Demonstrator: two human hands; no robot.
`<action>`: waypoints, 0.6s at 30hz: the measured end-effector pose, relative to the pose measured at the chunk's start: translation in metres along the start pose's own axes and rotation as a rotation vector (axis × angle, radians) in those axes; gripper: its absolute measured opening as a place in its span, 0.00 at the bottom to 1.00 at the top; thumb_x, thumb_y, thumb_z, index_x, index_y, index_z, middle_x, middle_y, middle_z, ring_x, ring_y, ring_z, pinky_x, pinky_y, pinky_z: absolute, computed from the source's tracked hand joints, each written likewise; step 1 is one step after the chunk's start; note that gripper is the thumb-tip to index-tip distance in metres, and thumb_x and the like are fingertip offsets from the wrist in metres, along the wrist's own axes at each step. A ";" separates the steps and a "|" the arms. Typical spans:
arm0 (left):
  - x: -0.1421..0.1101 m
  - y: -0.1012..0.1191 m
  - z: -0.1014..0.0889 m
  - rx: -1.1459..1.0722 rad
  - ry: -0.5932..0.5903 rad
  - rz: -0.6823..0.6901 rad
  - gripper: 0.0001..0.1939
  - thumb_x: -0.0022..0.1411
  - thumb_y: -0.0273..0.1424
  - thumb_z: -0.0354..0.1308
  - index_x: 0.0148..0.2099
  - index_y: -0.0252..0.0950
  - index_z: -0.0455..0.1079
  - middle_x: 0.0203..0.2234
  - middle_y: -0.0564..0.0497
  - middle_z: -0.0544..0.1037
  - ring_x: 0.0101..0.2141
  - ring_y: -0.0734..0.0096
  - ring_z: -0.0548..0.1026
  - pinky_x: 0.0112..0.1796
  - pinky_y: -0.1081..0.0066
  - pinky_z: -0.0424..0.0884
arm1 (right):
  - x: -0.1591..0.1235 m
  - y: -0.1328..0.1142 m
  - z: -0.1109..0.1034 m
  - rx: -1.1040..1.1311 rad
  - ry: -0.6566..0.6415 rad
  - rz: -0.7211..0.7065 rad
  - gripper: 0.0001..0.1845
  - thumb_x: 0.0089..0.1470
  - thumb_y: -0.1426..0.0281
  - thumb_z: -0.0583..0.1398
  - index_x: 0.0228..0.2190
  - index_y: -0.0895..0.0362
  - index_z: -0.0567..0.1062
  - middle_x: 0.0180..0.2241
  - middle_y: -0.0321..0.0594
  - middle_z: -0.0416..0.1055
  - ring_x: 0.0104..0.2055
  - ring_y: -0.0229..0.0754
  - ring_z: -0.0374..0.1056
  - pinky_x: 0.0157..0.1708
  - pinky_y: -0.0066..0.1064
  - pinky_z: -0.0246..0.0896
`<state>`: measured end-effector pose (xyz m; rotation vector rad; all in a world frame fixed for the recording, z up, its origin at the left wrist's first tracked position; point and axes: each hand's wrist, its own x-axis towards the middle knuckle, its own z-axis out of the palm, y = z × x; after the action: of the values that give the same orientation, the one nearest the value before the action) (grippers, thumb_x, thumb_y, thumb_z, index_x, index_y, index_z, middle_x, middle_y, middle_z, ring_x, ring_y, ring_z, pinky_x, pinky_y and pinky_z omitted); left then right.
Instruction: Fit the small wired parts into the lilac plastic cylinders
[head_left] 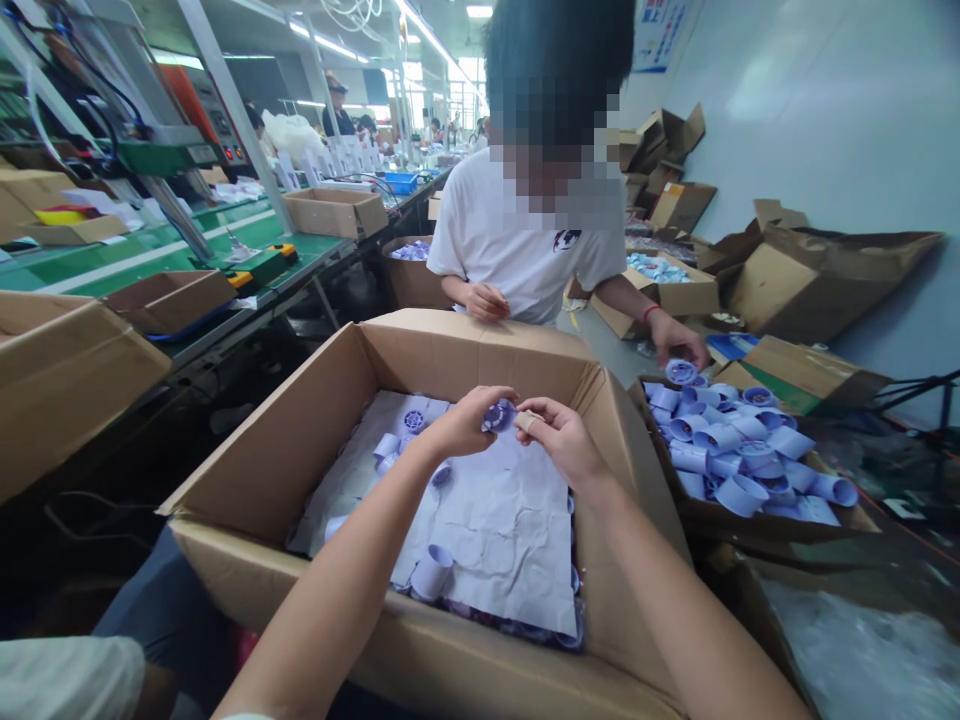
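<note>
Over the large cardboard box (247, 440), my left hand (472, 420) is closed around a lavender plastic cup-shaped part (498, 416), its spoked end turned toward me. My right hand (551, 430) meets it from the right, thumb and fingers pinched together at the part's edge; a tan wrap covers one fingertip. Whether that pinch holds anything separate is too small to tell. Below them, a wrinkled white paper sheet (495, 540) lies in the box. Several similar lavender parts rest on it, among them an upright cylinder (432, 572) near the front and a spoked one (413, 420) further back.
Across the box stands a co-worker in a white shirt (517, 250), one hand holding a lavender part (681, 372) over a carton heaped with such parts (720, 440). A green conveyor bench (255, 235) with cartons runs along the left. Cardboard boxes (810, 280) pile against the right wall.
</note>
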<state>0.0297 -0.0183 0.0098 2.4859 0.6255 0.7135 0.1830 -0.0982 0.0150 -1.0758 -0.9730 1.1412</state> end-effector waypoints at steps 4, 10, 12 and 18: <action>0.000 0.001 0.000 -0.012 0.005 0.017 0.32 0.42 0.14 0.53 0.51 0.36 0.63 0.47 0.45 0.73 0.47 0.61 0.70 0.47 0.63 0.68 | -0.001 0.001 -0.001 0.057 -0.013 0.007 0.16 0.35 0.61 0.69 0.26 0.57 0.74 0.20 0.33 0.70 0.22 0.34 0.65 0.24 0.29 0.60; 0.000 0.005 0.000 -0.019 -0.003 0.019 0.32 0.42 0.14 0.53 0.52 0.35 0.62 0.47 0.44 0.72 0.48 0.60 0.70 0.48 0.62 0.67 | -0.001 0.001 0.000 0.111 0.013 -0.018 0.15 0.35 0.62 0.69 0.25 0.56 0.74 0.20 0.33 0.71 0.22 0.35 0.65 0.24 0.29 0.59; 0.000 0.006 0.000 -0.017 -0.001 0.021 0.32 0.42 0.14 0.53 0.52 0.35 0.62 0.47 0.44 0.72 0.48 0.60 0.70 0.48 0.63 0.67 | -0.001 0.001 0.000 0.112 0.004 -0.018 0.14 0.35 0.62 0.69 0.26 0.56 0.74 0.20 0.33 0.71 0.22 0.35 0.65 0.25 0.29 0.60; 0.000 0.001 0.002 -0.017 0.012 0.017 0.30 0.43 0.15 0.53 0.51 0.35 0.63 0.46 0.45 0.73 0.46 0.62 0.71 0.46 0.63 0.68 | -0.004 0.000 0.001 0.027 -0.057 -0.022 0.12 0.37 0.64 0.67 0.25 0.56 0.74 0.18 0.32 0.69 0.21 0.35 0.63 0.24 0.29 0.58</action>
<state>0.0310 -0.0196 0.0083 2.4753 0.6011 0.7378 0.1811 -0.1023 0.0156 -1.0131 -1.0091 1.1694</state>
